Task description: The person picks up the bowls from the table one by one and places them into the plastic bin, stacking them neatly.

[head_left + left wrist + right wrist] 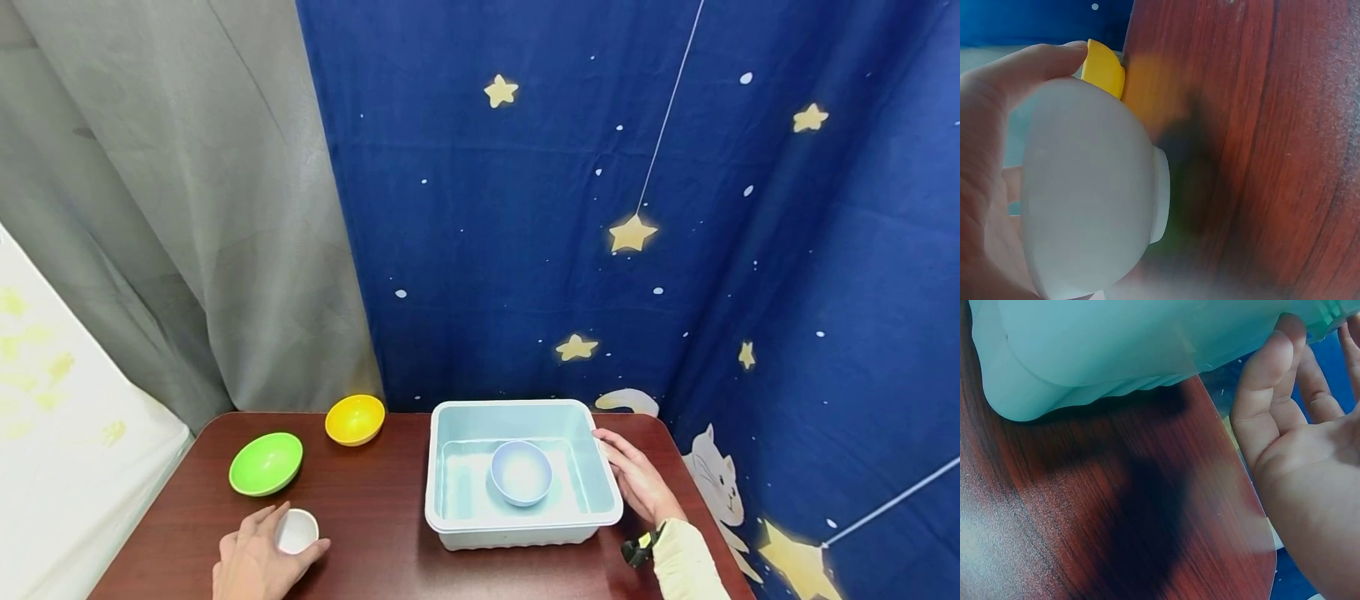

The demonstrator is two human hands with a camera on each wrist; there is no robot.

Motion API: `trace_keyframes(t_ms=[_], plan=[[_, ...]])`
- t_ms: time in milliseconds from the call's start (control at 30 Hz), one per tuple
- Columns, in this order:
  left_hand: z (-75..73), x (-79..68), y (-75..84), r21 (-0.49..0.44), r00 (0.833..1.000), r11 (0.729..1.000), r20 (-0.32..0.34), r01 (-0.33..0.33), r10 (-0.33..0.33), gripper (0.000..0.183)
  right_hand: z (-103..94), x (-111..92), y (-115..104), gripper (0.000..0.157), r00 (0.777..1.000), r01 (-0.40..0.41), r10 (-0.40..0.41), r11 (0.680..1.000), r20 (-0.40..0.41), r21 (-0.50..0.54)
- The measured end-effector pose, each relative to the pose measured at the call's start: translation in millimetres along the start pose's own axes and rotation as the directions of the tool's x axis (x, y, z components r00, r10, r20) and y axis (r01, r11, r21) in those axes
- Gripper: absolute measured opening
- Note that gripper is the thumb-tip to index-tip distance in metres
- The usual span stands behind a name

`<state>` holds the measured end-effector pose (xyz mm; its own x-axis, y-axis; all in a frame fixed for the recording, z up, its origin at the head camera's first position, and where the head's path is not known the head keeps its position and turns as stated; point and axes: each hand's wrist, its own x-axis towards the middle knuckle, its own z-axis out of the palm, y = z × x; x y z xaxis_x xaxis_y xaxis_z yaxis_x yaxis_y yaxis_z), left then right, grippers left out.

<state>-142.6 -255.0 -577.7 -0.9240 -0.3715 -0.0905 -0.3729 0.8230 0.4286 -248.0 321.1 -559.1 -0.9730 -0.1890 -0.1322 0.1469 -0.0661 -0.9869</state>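
In the head view my left hand [258, 554] grips a small white bowl [297, 532] at the table's near left, thumb on one side and fingers on the other. The left wrist view shows the white bowl's outer wall [1088, 187] and foot; whether the foot touches the table I cannot tell. My right hand [637, 482] touches the right rim of a pale blue plastic bin [517, 536] with extended fingers. Inside the bin stands a light blue bowl [522, 473]. In the right wrist view the fingertips [1279, 350] meet the bin's outer side [1104, 350].
A green bowl [266, 464] stands just beyond my left hand, and a yellow bowl [356, 420] sits near the table's back edge. The brown wooden table [367, 517] ends at a grey curtain [277, 208] and a blue star-patterned curtain [510, 250].
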Motion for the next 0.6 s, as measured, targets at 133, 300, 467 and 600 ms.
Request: trace_keyframes(t_ms=[133,300,467,600], plan=[[-3.3,0.1,3.6,0.0,1.0,1.0,-0.001,0.006,-0.006,0.118,1.0,0.1,-1.0,0.052,1.0,-0.004,0.004,1.0,-0.012,0.0],[-7.5,1.2,8.2,0.016,1.0,1.0,0.015,0.001,-0.001,0.119,0.6,0.4,-1.3,0.052,1.0,-0.002,0.002,1.0,-0.004,0.002],[-8.3,2.0,8.7,0.02,1.0,1.0,0.011,-0.003,0.003,0.122,0.0,-0.6,-1.2,0.05,1.0,0.012,-0.012,1.0,0.012,-0.006],[-9.6,0.9,9.6,0.003,1.0,1.0,-0.011,-0.029,0.029,0.121,-1.1,-1.4,-0.7,0.047,1.0,0.02,-0.02,1.0,0.017,-0.01]])
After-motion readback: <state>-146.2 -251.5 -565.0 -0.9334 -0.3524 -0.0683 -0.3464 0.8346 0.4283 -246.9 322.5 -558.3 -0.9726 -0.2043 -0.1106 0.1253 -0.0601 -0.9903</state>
